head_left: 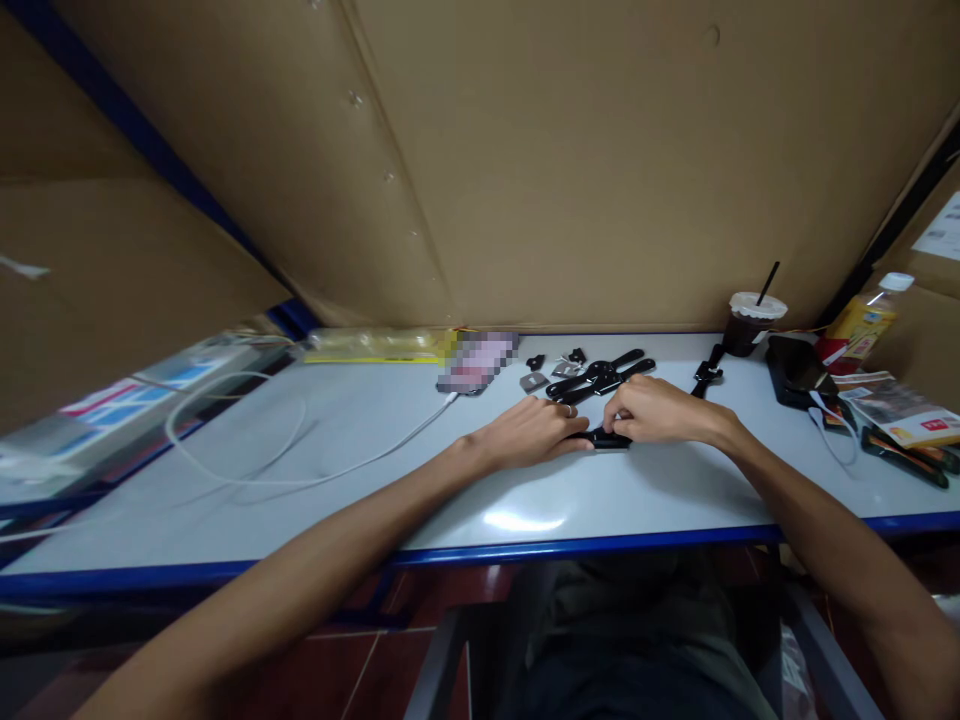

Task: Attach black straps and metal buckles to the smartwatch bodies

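Observation:
A small dark, flat, bar-shaped part (611,441) lies on the table between my hands, mostly covered by fingers. My left hand (534,433), with a ring on one finger, grips its left end, fingers closed and thumb along the near side. From above, my right hand (660,408) pinches the part's right end with bent fingers. Just beyond my hands rests a glossy black X-shaped piece (602,376) with rounded arms. Beside it are small grey and black pieces (534,381). Another black jointed piece (706,372) lies right of my right hand.
At the back are a phone (480,362) on a white cable (375,460) and a clear-and-yellow package (379,345). To the right stand a drink cup (748,325), a bottle (862,320), a black device (801,370) and dark-handled tools (904,455). Cardboard (600,170) walls the table.

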